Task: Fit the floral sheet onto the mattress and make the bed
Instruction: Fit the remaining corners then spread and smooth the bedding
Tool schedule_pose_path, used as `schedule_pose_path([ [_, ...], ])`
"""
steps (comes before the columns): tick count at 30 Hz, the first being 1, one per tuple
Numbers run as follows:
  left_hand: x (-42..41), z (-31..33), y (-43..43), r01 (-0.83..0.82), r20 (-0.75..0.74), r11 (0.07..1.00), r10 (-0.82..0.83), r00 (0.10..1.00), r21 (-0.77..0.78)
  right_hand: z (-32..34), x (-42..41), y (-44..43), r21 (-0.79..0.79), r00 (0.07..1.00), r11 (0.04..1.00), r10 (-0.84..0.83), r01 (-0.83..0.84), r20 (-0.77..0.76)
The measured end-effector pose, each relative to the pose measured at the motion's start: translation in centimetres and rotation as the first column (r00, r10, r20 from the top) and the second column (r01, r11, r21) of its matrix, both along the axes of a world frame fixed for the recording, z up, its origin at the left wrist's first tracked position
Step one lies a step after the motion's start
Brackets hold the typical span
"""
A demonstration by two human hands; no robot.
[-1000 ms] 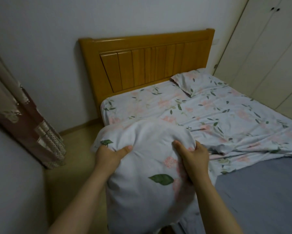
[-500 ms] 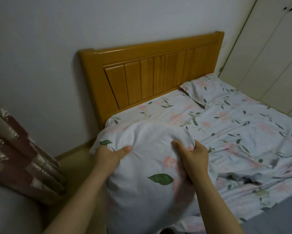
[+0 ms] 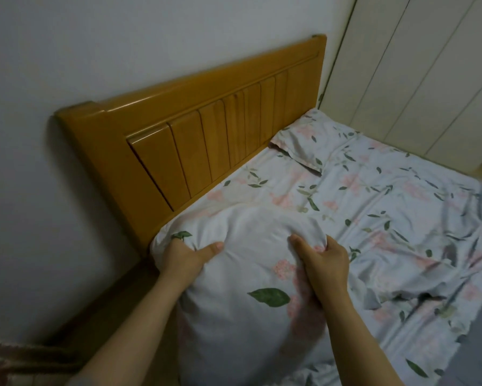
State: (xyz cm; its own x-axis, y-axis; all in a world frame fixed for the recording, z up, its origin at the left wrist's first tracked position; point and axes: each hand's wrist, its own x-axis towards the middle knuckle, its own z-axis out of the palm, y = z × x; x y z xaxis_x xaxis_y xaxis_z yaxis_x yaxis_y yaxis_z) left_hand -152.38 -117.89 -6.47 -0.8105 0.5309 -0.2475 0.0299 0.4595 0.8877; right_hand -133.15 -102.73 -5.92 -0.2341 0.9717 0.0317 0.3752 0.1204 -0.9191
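A floral pillow (image 3: 245,274) is held upright in front of me, over the near corner of the bed by the headboard. My left hand (image 3: 185,256) grips its upper left edge and my right hand (image 3: 322,260) pinches its upper right edge. The floral sheet (image 3: 373,207) covers the head part of the mattress and lies wrinkled towards the right. Bare grey mattress (image 3: 479,330) shows at the lower right. A second floral pillow (image 3: 312,140) lies flat at the far corner against the headboard.
The wooden headboard (image 3: 195,129) stands against the white wall. White wardrobe doors (image 3: 418,71) run along the far side of the bed. A narrow strip of floor (image 3: 100,310) lies to my left, with a curtain (image 3: 14,363) at the bottom left.
The pillow in both hands has moved forward towards the headboard, and my view has shifted closer and turned left. The grip of both hands is unchanged.
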Motion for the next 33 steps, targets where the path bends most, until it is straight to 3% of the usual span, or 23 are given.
schedule_pose_path([
  [5,-5.8,0.7,5.2,0.094,-0.007,0.993,-0.094,0.996,-0.068,1.1,-5.0,3.6,0.01,0.998,0.998,-0.063,0.063,0.018],
  [12,-13.9,-0.6,13.3,0.221,-0.03,0.975,-0.222,0.975,-0.038,0.8,-11.1,7.7,-0.024,0.976,0.976,-0.217,0.217,0.01],
  [22,-26.9,-2.2,27.8,0.55,-0.054,0.834,-0.551,0.833,-0.04,-0.1,-22.0,13.9,-0.065,0.854,0.851,-0.52,0.521,0.025],
  [28,-31.2,-1.3,35.4,0.624,-0.083,0.78,-0.619,0.781,0.047,0.3,-26.6,18.1,0.02,0.786,0.786,-0.618,0.618,-0.014],
  [31,-32.5,-3.5,37.0,0.6,-0.091,0.8,-0.597,0.797,0.001,-2.2,-28.0,18.9,0.014,0.775,0.775,-0.632,0.632,-0.001],
  [33,-33.4,-6.5,37.3,0.58,-0.053,0.806,-0.588,0.807,-0.12,-6.2,-28.6,19.1,-0.091,0.769,0.764,-0.631,0.639,0.103],
])
